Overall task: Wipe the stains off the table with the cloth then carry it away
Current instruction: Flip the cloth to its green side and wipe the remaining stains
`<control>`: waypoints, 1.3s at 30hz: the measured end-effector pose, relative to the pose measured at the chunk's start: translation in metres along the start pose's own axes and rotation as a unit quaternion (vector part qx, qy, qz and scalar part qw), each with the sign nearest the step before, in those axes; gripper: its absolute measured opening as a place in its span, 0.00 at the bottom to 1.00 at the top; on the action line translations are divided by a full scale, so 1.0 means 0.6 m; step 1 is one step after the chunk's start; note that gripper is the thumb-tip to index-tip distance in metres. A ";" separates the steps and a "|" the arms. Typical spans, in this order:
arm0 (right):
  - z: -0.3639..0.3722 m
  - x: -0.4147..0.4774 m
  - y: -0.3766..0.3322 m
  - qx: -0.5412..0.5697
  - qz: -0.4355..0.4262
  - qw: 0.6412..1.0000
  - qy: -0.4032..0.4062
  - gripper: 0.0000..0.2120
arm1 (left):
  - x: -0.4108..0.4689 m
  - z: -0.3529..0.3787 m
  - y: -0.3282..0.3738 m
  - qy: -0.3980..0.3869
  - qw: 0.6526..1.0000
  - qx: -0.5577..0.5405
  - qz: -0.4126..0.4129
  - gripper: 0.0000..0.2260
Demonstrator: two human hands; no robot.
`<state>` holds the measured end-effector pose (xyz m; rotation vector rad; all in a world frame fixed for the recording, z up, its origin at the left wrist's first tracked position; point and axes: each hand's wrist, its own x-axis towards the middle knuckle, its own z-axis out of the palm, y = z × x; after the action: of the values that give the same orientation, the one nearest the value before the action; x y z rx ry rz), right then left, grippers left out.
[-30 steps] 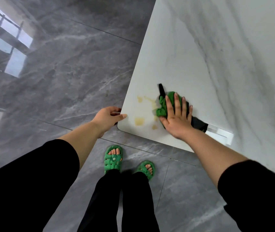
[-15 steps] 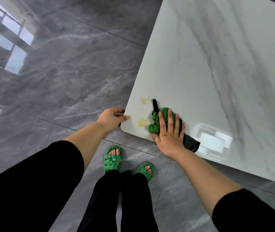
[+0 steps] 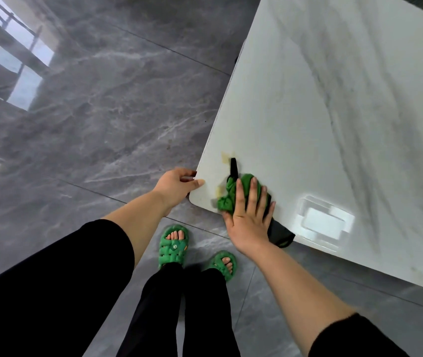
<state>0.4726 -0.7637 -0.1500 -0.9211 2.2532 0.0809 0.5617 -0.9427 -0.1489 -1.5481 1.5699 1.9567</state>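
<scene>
A green and black cloth (image 3: 231, 193) lies bunched near the front left corner of the white marble table (image 3: 308, 112). My right hand (image 3: 249, 217) presses flat on it, fingers straight and spread. A black part of the cloth hangs over the table's front edge by my wrist. A yellowish stain (image 3: 225, 155) shows just beyond the cloth's black tip, and a fainter one (image 3: 217, 192) sits at the cloth's left edge. My left hand (image 3: 177, 185) grips the table's corner, thumb on top and fingers curled under the edge.
Glossy grey marble floor (image 3: 102, 112) spreads to the left and below the table. My legs in black trousers and my green sandals (image 3: 173, 244) stand close to the table corner. A bright light reflection (image 3: 323, 222) lies on the tabletop right of my hand.
My right hand has slid the cloth toward the table's front left corner, over the stains. Fewer yellow marks show now. My left hand stays on the corner.
</scene>
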 end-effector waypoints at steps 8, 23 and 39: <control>-0.075 0.112 -0.009 -0.013 0.021 0.999 0.030 0.36 | 0.004 -0.002 -0.007 0.001 1.000 0.014 0.005 0.18; -0.029 0.044 -0.033 -0.024 -0.029 0.999 -0.018 0.38 | 0.005 -0.017 -0.001 -0.033 0.999 0.043 -0.007 0.18; 0.016 0.007 -0.087 -0.045 -0.096 0.994 0.016 0.36 | 0.008 -0.013 0.007 -0.014 0.991 -0.099 -0.090 0.22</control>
<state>0.5095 -0.8025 -0.1499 -1.1891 2.1931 0.0827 0.5615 -0.9528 -0.1492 -1.6637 1.2077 2.0723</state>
